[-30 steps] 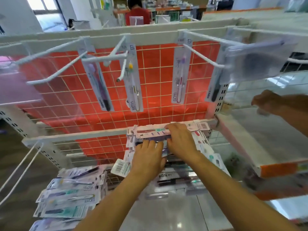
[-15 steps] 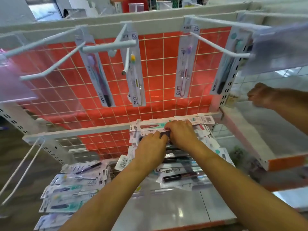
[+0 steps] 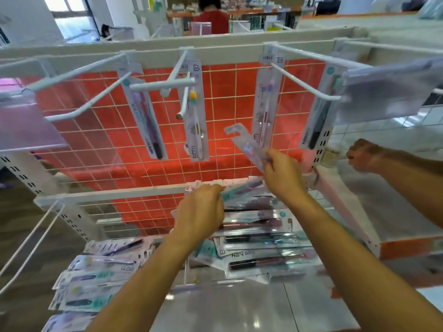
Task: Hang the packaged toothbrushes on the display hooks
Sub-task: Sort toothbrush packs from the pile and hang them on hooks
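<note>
My right hand pinches one packaged toothbrush and holds it up, its hang tab pointing up and left in front of the red grid panel. Below it, my left hand grips the top of a stack of toothbrush packs lying on the shelf. White display hooks stick out from the top rail; a single pack hangs at the back of the hook right of centre, and others hang on neighbouring hooks.
A second pile of packs lies lower left. Another person's hand reaches in from the right over a white shelf. Clear price-tag holders hang at the hook tips. A person in red stands behind the rack.
My right hand has lifted one pack off the stack and raised it toward the hooks. My left hand stays on the stack.
</note>
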`<state>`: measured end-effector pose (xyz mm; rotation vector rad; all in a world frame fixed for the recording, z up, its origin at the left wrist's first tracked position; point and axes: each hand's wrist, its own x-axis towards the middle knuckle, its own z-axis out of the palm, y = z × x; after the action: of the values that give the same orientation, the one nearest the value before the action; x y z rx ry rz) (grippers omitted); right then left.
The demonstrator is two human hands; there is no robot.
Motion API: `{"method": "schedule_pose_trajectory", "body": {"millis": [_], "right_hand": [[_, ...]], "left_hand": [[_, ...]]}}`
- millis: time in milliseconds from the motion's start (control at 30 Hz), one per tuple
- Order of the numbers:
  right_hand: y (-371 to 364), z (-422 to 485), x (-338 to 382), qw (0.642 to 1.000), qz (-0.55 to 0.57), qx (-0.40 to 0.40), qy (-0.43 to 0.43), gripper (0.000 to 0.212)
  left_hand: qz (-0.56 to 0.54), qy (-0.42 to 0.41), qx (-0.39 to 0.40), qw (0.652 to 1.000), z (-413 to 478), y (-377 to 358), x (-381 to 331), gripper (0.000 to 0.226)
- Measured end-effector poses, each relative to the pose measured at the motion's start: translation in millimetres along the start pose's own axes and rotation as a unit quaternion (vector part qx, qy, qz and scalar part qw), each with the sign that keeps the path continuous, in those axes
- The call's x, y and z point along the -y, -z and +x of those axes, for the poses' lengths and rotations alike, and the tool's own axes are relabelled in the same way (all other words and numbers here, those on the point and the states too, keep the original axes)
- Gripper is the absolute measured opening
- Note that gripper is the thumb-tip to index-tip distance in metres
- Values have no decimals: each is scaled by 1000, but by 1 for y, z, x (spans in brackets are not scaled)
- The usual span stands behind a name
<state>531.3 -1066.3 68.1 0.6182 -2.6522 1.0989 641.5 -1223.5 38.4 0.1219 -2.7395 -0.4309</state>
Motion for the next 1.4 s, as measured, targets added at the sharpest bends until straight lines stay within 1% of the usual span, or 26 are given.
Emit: {"method": "schedule_pose_trajectory", "body": {"millis": [100,167,233,300,367,433,467,500,567,633,667,767,900,1000,1067,1167,1267,1333,1400], "right_hand": [[13,3,2,998,29,-51,-9,16],[18,4,1,995,75,-51,-32,15],[19,4,-1,987,143,-41,-63,16],[18,3,-2,972,213,-29,-93,20],[16,0,-2,948,293,-12,-125,18],[13,-3,0,926,344,13,-157,17],[11,-4,0,916,361,24,-172,18],[9,-6,1,908,374,34,-184,18],[5,-8,3,902,383,47,-193,19],[3,-10,6,900,387,47,-196,19],[2,-11,7,898,392,47,-196,19],[0,-14,10,888,414,55,-193,19],[-3,-18,12,880,430,59,-193,20],[-5,-20,13,874,442,48,-197,20],[-5,-21,12,868,451,46,-202,20],[-6,-24,10,863,459,47,-204,18],[-10,-27,11,864,460,49,-199,18],[-13,-31,12,865,459,54,-197,18],[-19,-36,13,866,457,67,-194,16]], "left_hand": [[-39,46,16,998,2,6,10,17],[-71,71,30,994,2,9,13,19],[-138,111,40,983,0,12,13,19],[-257,158,52,952,-1,13,9,20],[-369,197,64,906,-1,14,4,16],[-434,219,79,870,-2,16,-1,10],[-455,221,87,858,-2,16,-3,13],[-472,218,94,849,-3,16,-4,22],[-488,204,100,843,-4,13,-7,42],[-492,198,105,841,-4,10,-9,54],[-496,199,105,839,-4,8,-9,57],[-524,202,89,822,-2,7,-13,49],[-589,212,85,775,1,6,-18,31],[-610,224,83,755,2,5,-20,28],[-636,233,82,731,1,5,-21,24],[-675,227,81,697,0,2,-23,27],[-716,234,70,654,0,-1,-24,31],[-729,233,69,639,0,-3,-25,33],[-734,233,71,635,0,-5,-25,33]]}}
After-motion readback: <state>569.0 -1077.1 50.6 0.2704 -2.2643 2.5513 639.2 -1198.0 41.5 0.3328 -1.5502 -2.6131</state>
